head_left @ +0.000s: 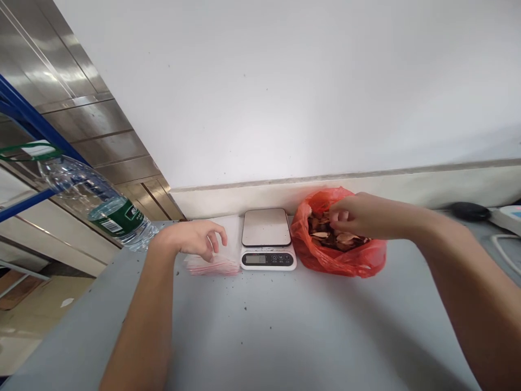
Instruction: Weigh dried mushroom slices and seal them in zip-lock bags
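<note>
My right hand (345, 213) is over the mouth of a red plastic bag (342, 265), its fingers curled in at the dried brown slices (344, 239) inside. Whether a piece is between those fingers is hidden. My left hand (201, 239) hovers with bent, parted fingers above a stack of clear zip-lock bags (215, 267) with red seal lines; nothing shows in it. Between the two hands stands a white kitchen scale (266, 233) with a bare square plate, a small display and buttons at its front.
A large, partly filled water bottle (109, 206) with a green label stands at the left. Dark crumbs dot the grey table (260, 347). At the far right lie a black object (470, 211) and a white device (507, 217) with a cable. A white wall (285, 98) rises behind.
</note>
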A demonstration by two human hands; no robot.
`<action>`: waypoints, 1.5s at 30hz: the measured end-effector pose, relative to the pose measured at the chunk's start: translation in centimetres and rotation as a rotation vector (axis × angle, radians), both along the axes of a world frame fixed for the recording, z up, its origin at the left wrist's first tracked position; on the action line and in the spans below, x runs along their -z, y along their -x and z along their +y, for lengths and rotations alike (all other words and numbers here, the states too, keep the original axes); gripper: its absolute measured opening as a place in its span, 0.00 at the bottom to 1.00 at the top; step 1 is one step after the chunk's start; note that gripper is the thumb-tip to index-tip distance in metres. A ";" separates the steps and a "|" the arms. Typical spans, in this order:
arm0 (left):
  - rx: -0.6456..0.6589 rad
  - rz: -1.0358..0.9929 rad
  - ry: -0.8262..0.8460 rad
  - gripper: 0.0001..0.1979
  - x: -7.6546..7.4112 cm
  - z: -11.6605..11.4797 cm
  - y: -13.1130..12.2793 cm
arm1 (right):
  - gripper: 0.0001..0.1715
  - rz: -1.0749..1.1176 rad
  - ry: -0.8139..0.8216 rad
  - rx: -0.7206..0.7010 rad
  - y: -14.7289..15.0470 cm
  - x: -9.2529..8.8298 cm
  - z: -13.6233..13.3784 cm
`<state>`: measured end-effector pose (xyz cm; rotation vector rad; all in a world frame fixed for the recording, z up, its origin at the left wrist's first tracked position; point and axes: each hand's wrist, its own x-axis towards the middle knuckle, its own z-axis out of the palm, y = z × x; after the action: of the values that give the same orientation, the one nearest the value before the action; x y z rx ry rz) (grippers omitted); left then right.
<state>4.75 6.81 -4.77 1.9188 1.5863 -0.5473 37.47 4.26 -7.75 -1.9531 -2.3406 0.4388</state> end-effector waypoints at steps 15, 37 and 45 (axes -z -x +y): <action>0.029 -0.040 -0.169 0.17 0.0 0.0 0.3 | 0.12 -0.067 0.100 0.237 -0.8 -1.4 0.3; 0.249 -0.630 -0.773 0.09 1.2 -1.0 -4.1 | 0.10 0.148 -0.363 0.506 -2.2 0.4 1.8; 0.266 -0.589 -0.721 0.08 2.1 -1.1 -5.8 | 0.11 0.598 -0.424 0.721 -2.2 0.7 1.6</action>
<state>10.59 5.74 -6.87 2.5057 1.2155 0.5482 39.66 5.82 -8.49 -1.9203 -1.1593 0.3526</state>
